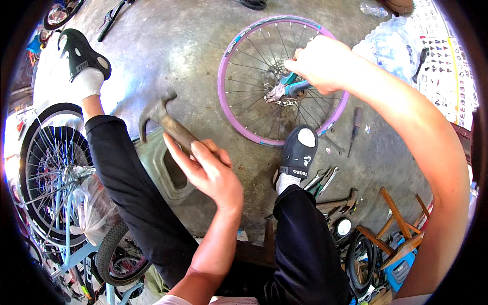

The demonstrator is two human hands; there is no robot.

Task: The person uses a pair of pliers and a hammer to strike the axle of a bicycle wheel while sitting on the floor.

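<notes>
My left hand [216,175] is closed around the wooden handle of a claw hammer [178,129], its metal head raised up and to the left. My right hand [325,63] grips pliers [294,89] with teal and blue handles. The jaws of the pliers sit at the hub of a bicycle wheel [222,86] with a purple rim. That wheel lies flat on the concrete floor, partly covered by my right hand and forearm. Whether the jaws clamp a hub part, I cannot tell.
My right shoe [300,152] stands at the wheel's near edge. A screwdriver [355,129], wrenches [330,180] and another hammer [351,201] lie to the right. A wooden stool [399,223] is at lower right. Bicycle parts [56,173] crowd the left; a clear plastic bag [391,48] lies far right.
</notes>
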